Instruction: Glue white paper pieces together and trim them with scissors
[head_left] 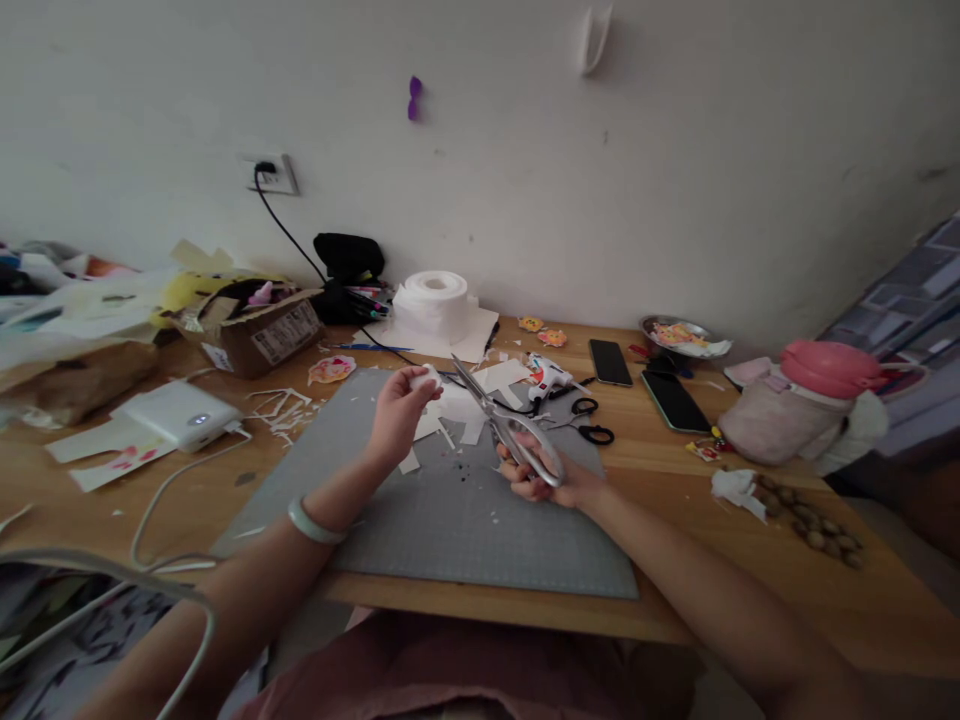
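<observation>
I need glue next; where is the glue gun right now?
The glue gun lies on the wooden table just beyond the grey mat's far right corner, beside the small black-handled scissors.

You are working at a home craft corner: a wooden surface (862, 600) against a plain wall, carrying a grey cutting mat (450, 520), paper scraps (281, 408), a glue gun (546, 378), a tissue roll (433, 297), phones (609, 361).

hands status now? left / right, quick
Left hand: closed on a small white paper piece, held above the grey cutting mat.
Right hand: closed on the silver scissors, blades pointing toward the paper.
</observation>
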